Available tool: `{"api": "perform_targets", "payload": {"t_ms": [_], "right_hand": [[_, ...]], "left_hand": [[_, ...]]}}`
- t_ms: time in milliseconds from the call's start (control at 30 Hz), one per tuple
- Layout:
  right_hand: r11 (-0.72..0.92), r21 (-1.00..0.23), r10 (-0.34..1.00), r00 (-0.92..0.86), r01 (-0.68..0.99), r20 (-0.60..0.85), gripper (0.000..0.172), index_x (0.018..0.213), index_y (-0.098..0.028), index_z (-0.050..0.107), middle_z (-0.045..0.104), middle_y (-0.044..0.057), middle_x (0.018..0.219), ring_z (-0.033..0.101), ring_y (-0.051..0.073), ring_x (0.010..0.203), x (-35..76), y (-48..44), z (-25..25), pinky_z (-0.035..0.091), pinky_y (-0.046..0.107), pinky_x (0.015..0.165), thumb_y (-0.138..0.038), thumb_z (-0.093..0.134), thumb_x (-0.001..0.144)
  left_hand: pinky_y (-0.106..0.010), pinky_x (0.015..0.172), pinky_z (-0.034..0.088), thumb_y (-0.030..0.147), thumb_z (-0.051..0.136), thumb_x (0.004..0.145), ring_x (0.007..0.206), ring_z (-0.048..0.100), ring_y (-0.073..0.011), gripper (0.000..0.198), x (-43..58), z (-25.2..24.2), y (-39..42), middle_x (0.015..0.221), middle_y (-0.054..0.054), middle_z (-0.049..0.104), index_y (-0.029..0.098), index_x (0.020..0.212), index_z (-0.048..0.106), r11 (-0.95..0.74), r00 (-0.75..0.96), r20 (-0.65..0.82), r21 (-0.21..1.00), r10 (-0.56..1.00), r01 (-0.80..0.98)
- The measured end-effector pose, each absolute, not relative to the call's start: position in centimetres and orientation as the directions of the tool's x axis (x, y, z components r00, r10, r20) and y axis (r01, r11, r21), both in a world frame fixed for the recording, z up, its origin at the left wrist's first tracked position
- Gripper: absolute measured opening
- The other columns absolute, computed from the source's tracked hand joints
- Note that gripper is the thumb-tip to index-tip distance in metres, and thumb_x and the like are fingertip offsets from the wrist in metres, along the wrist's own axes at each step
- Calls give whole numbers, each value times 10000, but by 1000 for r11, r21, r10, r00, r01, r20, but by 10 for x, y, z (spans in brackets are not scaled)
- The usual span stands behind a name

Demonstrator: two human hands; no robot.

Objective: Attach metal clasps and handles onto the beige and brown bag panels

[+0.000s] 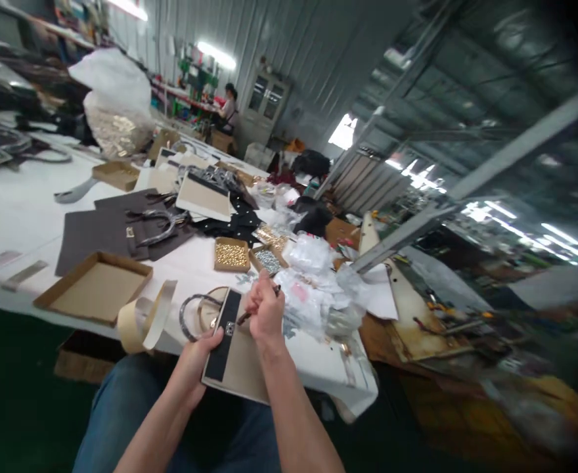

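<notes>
My left hand (198,361) grips the edge of a beige bag panel (249,368), thumb on top. The panel has a black strip (219,358) along one side and a small metal fitting (230,328) on it. A grey rope-like handle (186,315) loops out beyond the panel's left edge. My right hand (265,309) is closed around a slim dark screwdriver-like tool (244,318), whose tip points at the metal fitting. Whether the tip touches the fitting I cannot tell. The panel rests tilted between my lap and the table edge.
On the white table (180,263) stand a shallow cardboard tray (96,289), a box of gold studs (232,255) and a box of silver pieces (268,260). A tape roll (131,325) sits at the front edge. Plastic bags (313,295) lie right; dark bag pieces (92,236) lie left.
</notes>
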State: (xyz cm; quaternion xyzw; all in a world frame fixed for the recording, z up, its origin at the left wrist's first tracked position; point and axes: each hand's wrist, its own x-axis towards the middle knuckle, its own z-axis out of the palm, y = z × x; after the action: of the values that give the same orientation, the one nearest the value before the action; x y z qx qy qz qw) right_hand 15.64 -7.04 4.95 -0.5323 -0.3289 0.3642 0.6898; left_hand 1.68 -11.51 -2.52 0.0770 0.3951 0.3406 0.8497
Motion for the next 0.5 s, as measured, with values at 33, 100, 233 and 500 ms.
{"api": "perform_targets", "payload": {"t_ms": [33,100,233,500], "right_hand": [[199,-975,834,539,-100,115,688,690,-280,339,274,-111,572,241,91,467,170,-80,55,235,276,442,-766,678,1040],[220,-965,800,541,141,261,653,687,-262,387,329,-88,594,315,104,524,197,-109,59,272,280,504,-694,708,1057],[53,-804,829,423,592,366,573,697,-242,467,424,-65,623,416,130,606,249,-173,40,308,295,607,-579,795,1024],[-281,-476,811,471,833,346,448,895,-255,599,684,4,774,645,212,723,333,-253,-8,349,327,702,-653,760,1024]], "left_hand": [[-381,730,710,138,784,991,824,877,-333,340,17,-26,-114,979,-195,877,44,1317,791,760,448,-627,414,637,-501],[-397,756,727,129,771,1005,859,886,-342,349,18,-28,-115,967,-194,878,39,1343,771,757,429,-635,442,642,-481],[-414,795,745,137,762,1019,885,894,-343,358,22,-26,-119,994,-183,885,56,1367,755,761,420,-640,472,643,-446],[-392,654,735,152,741,1012,736,874,-328,399,22,-17,-126,961,-152,884,95,1406,738,770,384,-670,514,636,-378]]}}
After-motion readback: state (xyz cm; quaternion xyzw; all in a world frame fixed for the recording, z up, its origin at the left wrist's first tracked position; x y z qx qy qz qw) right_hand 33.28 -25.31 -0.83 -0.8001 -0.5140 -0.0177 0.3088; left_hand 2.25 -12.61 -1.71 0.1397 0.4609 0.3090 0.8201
